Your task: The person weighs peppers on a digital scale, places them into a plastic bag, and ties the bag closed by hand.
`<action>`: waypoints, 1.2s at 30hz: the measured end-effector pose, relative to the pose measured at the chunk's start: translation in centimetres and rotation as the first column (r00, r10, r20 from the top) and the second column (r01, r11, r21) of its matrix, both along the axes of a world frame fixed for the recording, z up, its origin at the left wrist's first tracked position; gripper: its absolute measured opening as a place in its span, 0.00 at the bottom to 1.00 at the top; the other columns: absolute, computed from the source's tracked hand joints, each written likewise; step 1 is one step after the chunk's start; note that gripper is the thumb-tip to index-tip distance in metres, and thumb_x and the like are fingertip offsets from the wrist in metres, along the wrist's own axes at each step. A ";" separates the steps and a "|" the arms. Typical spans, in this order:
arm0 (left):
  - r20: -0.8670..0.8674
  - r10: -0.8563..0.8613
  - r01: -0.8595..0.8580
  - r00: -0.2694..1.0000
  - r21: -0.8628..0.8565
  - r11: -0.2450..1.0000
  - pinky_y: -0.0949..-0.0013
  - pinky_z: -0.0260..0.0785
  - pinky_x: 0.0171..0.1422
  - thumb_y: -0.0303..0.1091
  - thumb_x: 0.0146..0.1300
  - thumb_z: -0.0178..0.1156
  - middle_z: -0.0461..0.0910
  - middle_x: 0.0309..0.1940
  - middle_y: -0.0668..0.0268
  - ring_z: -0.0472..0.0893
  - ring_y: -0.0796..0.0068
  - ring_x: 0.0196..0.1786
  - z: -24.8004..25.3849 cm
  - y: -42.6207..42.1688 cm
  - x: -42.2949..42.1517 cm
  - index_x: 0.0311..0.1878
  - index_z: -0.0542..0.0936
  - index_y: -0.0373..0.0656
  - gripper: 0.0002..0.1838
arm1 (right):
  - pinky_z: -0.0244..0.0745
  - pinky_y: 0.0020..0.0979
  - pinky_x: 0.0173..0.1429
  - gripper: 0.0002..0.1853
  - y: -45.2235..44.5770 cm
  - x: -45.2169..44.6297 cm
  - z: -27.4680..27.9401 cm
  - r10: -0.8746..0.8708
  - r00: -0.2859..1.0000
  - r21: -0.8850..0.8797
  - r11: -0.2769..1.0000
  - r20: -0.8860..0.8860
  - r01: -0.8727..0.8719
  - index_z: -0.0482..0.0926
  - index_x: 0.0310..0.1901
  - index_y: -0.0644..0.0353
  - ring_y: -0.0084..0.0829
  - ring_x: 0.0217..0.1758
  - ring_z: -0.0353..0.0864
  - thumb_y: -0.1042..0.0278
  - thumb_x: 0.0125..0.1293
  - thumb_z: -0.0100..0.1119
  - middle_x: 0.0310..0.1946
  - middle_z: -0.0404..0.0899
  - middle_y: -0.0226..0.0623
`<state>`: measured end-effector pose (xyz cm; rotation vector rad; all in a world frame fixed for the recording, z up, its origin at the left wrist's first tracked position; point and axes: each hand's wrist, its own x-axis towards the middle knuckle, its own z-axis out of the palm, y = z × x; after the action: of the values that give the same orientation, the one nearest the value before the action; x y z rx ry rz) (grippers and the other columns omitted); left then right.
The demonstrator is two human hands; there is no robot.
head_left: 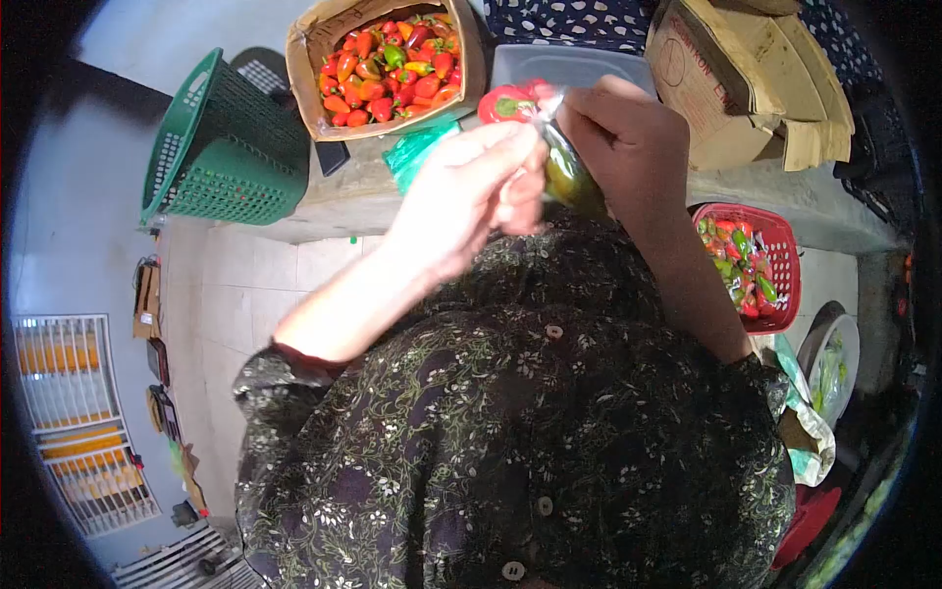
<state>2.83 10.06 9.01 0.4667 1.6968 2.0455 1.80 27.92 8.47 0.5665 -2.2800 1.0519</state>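
Note:
A small clear plastic bag with green peppers [569, 175] in it hangs between my two hands in front of my chest. The fingers of my left hand [476, 187] are pinched together at the bag's gathered neck. On the other side, my right hand [628, 133] is curled closed around the upper part of the same bag. Just beyond my left fingertips is a red rounded thing with a green middle [508, 104]; I cannot tell exactly what it is. My fingers hide part of the bag.
A cardboard box of red, orange and green peppers [392, 74] stands ahead, beside a green plastic basket [231, 147]. A translucent tub [579, 64] and a cardboard box [716, 88] sit at the back. Right of me, a red basket [780, 255] holds bagged peppers.

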 end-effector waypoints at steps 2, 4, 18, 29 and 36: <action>0.081 0.138 -0.155 0.987 0.281 0.947 0.76 0.64 0.33 0.41 0.69 0.48 0.75 0.25 0.71 0.72 0.81 0.28 -0.5 1.9 2.3 0.34 0.74 0.41 0.14 | 0.69 0.29 0.29 0.08 -0.6 0.3 0.2 0.110 0.994 -0.253 0.962 0.001 -0.106 0.82 0.36 0.62 0.24 0.26 0.78 0.68 0.59 0.58 0.22 0.76 0.36; -0.404 0.197 -0.190 0.893 0.059 0.980 0.75 0.66 0.37 0.37 0.68 0.49 0.76 0.29 0.68 0.74 0.79 0.33 -2.1 2.2 1.8 0.38 0.74 0.40 0.10 | 0.70 0.26 0.31 0.09 -1.1 0.3 -0.2 0.334 0.923 -0.610 0.777 0.190 -0.156 0.82 0.38 0.63 0.23 0.30 0.79 0.68 0.61 0.57 0.25 0.78 0.34; -0.867 -0.497 -0.425 -0.035 -0.437 0.793 0.64 0.58 0.49 0.37 0.47 0.63 0.74 0.26 0.76 0.73 0.75 0.37 0.5 -3.4 -5.7 0.33 0.81 0.54 0.08 | 0.72 0.29 0.43 0.05 1.1 -0.7 -2.0 0.454 0.873 -0.215 0.884 0.176 -0.416 0.81 0.27 0.59 0.29 0.36 0.78 0.69 0.54 0.59 0.31 0.79 0.34; -0.354 0.006 -0.142 0.935 -0.362 0.921 0.74 0.62 0.24 0.37 0.68 0.50 0.67 0.15 0.73 0.71 0.79 0.21 -1.1 -0.9 -1.8 0.26 0.73 0.39 0.15 | 0.70 0.40 0.27 0.09 -1.3 -0.6 -2.8 -0.078 0.994 0.116 0.989 -0.076 0.086 0.75 0.22 0.55 0.41 0.25 0.77 0.62 0.56 0.53 0.22 0.74 0.38; 0.007 0.289 -0.266 0.957 0.414 0.871 0.75 0.68 0.45 0.37 0.71 0.45 0.76 0.32 0.64 0.76 0.74 0.36 -0.6 1.8 0.3 0.33 0.73 0.37 0.14 | 0.73 0.28 0.31 0.05 -3.1 -2.0 -1.5 0.129 0.988 -0.356 0.922 -0.080 -0.149 0.80 0.27 0.58 0.29 0.26 0.78 0.69 0.57 0.57 0.25 0.78 0.35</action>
<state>3.12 11.90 8.41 0.4306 1.4217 2.6446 -0.18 24.81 6.93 0.5989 -1.9522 1.4662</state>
